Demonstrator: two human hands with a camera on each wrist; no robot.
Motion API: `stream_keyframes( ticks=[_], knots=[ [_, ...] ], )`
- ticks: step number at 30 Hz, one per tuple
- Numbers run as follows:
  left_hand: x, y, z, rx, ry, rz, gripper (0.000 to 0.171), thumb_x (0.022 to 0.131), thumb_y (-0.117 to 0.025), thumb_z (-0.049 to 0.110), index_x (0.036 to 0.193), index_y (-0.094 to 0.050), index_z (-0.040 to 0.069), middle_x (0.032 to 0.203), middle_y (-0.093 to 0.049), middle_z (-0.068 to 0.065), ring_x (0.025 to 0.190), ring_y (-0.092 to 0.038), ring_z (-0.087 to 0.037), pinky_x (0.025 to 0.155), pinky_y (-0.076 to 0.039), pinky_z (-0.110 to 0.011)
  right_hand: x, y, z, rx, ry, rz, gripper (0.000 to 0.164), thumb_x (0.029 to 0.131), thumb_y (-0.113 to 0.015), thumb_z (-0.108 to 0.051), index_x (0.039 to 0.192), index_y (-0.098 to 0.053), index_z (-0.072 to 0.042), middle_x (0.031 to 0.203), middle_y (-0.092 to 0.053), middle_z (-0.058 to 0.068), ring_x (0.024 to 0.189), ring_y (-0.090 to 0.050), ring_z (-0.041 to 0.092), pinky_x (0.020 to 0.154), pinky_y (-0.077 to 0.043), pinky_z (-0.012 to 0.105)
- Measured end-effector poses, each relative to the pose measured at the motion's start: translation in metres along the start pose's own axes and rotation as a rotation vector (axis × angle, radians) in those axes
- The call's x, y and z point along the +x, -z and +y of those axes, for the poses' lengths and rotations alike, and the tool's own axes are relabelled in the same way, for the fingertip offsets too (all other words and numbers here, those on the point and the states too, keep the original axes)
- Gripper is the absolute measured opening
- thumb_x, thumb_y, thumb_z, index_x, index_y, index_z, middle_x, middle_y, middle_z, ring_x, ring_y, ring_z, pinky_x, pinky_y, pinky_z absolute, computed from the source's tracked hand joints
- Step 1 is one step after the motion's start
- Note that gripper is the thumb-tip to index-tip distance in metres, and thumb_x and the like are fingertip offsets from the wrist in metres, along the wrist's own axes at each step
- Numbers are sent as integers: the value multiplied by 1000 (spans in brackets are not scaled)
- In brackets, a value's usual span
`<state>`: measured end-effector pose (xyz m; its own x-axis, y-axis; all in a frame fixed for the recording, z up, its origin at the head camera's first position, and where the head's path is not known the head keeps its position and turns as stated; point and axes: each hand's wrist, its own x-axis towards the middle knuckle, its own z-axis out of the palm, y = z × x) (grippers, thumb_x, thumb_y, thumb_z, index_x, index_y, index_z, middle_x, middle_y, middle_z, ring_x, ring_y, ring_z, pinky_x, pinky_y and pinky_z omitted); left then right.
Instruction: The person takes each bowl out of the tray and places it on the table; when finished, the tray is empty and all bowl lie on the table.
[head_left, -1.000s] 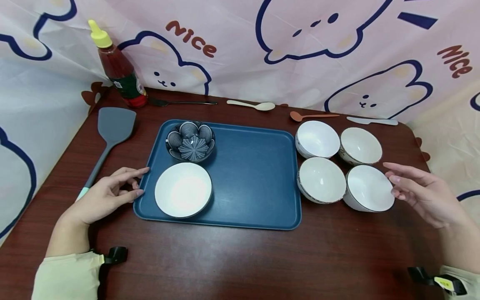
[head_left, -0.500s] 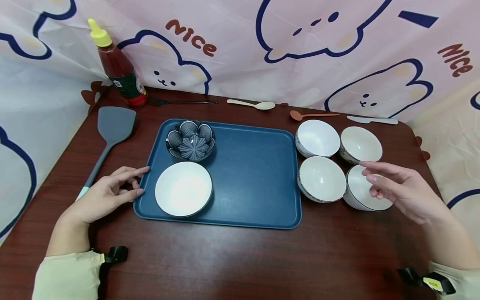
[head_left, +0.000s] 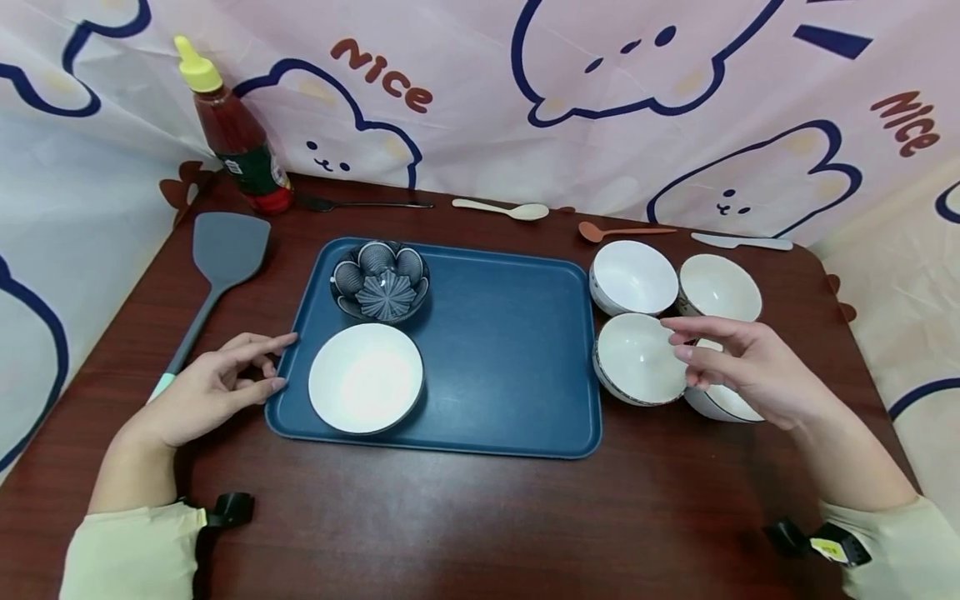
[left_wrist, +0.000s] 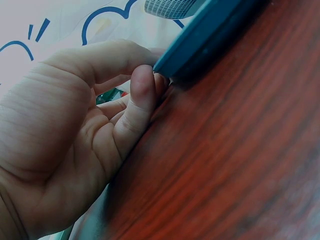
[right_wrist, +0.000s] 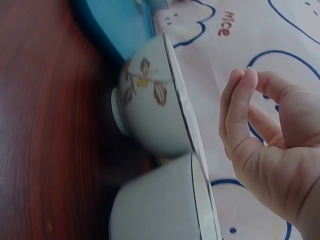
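Observation:
My left hand (head_left: 217, 379) rests at the left edge of a blue tray (head_left: 510, 350), its index fingertip and thumb touching the rim. On the tray's left side sit a dark petal-patterned bowl (head_left: 382, 283) and, in front of it, a white bowl (head_left: 366, 379). Right of the tray stand more bowls in two rows. My right hand (head_left: 738, 362) hovers over the front pair, fingers loosely bent, holding nothing. Its fingertips overlap the front left bowl (head_left: 630, 358) in the head view; the hand partly hides the front right bowl (head_left: 723, 408). Brown flowers decorate one bowl (right_wrist: 150, 100) in the right wrist view.
Behind are a back left bowl (head_left: 632, 277) and a back right bowl (head_left: 718, 287). Along the far edge lie a black fork (head_left: 367, 205), a cream spoon (head_left: 517, 212), an orange spoon (head_left: 596, 232) and a knife (head_left: 738, 242). A sauce bottle (head_left: 236, 142) and grey spatula (head_left: 228, 250) are left.
My right hand has moved left from beside the front right bowl, across it, to the front left bowl's right rim. The left hand, tray and bowls have stayed in place.

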<state>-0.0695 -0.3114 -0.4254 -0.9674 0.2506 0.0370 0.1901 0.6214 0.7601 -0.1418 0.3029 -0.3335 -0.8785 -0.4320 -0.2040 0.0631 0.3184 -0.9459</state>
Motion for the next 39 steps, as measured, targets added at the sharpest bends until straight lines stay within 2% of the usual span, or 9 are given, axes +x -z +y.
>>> stream_keyframes(
  ticks=[7,12,18,22,26,33,39],
  knots=[
    [0,0,-1,-3,-24,-7,53,91,-70,4,142,-56,13,99,-52,3,78,-50,-7,57,-39,-26,16,-20,-11,-54,-19,-3,43,97,-63,-7,139,-55,-1,114,-66,7,74,-68,17,72,-58,26],
    [0,0,-2,-2,-15,-4,54,91,-70,4,142,-56,13,99,-52,4,78,-50,-7,57,-39,-26,28,-36,-16,-46,-46,-9,44,96,-66,-10,138,-56,-2,116,-66,6,74,-69,18,75,-58,28],
    [-1,-1,-1,-28,-29,4,53,92,-69,2,142,-56,12,99,-51,3,82,-50,-6,58,-40,-25,47,-55,-24,-58,-66,-50,50,95,-69,-16,139,-54,1,123,-62,18,76,-70,20,77,-59,31],
    [0,-2,-2,-50,-40,19,53,90,-69,-2,140,-58,11,98,-52,3,82,-50,-6,59,-40,-24,61,-65,-28,-61,-74,-92,51,95,-70,-19,141,-54,-2,130,-58,25,77,-71,20,79,-59,33],
    [2,-2,-2,-49,-61,16,53,89,-68,-4,140,-57,9,98,-52,3,83,-50,-6,59,-40,-24,73,-74,-31,-53,-88,-116,52,95,-69,-19,142,-54,-5,134,-57,24,78,-72,20,79,-59,34],
    [2,-1,-1,-48,-37,11,53,90,-69,-1,140,-57,10,98,-52,3,81,-50,-6,59,-39,-25,93,-90,-39,-25,-102,-136,52,95,-69,-20,143,-54,-7,136,-57,21,82,-73,21,79,-59,34],
    [1,-2,-4,-39,-65,3,55,89,-69,-3,141,-56,8,99,-52,3,83,-49,-5,57,-39,-24,108,-107,-46,28,-122,-174,52,95,-69,-17,144,-53,-8,137,-54,22,89,-74,23,82,-58,36]
  ],
)
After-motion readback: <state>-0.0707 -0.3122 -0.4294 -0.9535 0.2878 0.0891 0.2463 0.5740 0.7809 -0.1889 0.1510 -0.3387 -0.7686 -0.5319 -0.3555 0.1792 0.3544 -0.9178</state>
